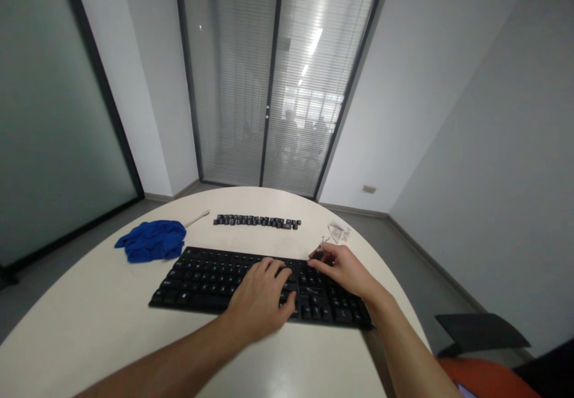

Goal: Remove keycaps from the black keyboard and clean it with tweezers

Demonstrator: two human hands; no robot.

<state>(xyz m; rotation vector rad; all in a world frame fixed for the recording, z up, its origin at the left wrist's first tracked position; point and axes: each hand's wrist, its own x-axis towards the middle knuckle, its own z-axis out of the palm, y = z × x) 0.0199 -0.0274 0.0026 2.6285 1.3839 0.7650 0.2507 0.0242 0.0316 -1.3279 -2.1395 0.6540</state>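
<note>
Keyboard (219, 281) lies across the middle of the tabletop (314, 359), the left hand (260, 296), fingers spread and empty, apparently steadying it while the right hand (341, 266) pinches a small wire-ended tool (322, 244), and loose keycaps (253, 221) line up toward the far edge, seemingly to keep their order.
</note>
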